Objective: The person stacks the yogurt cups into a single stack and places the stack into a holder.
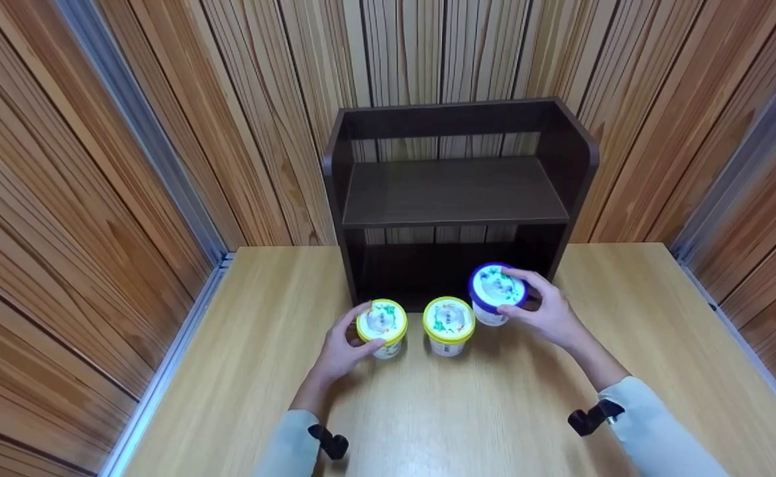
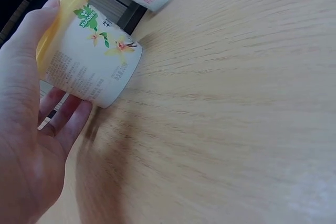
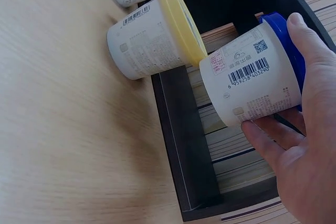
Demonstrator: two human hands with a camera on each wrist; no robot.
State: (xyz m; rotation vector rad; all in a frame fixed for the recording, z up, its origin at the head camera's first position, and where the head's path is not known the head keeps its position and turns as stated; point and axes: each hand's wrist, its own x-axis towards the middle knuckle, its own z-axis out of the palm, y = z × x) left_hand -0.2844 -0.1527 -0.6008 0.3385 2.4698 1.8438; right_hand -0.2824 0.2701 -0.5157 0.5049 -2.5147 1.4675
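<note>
Three lidded tubs at the front of the dark shelf [image 1: 457, 192]. Right hand [image 1: 547, 315] grasps blue tub [image 1: 498, 286] by its rim, thumb and fingers spread round it; tub appears raised off the table [image 1: 427, 417], before the shelf's lower opening. Left hand [image 1: 341, 351] grasps left tub [image 1: 382, 320], yellow-lidded, by its rim; cannot tell whether its base touches the table. Middle tub [image 1: 448, 319], also yellow-lidded, stands upright on the table between the other two, held by neither hand. Progress, as judged: partway. Done: two tubs gripped, blue one apparently lifted. Left: blue tub not yet set down, neither held tub released; none of the three rests within the shelf.
</note>
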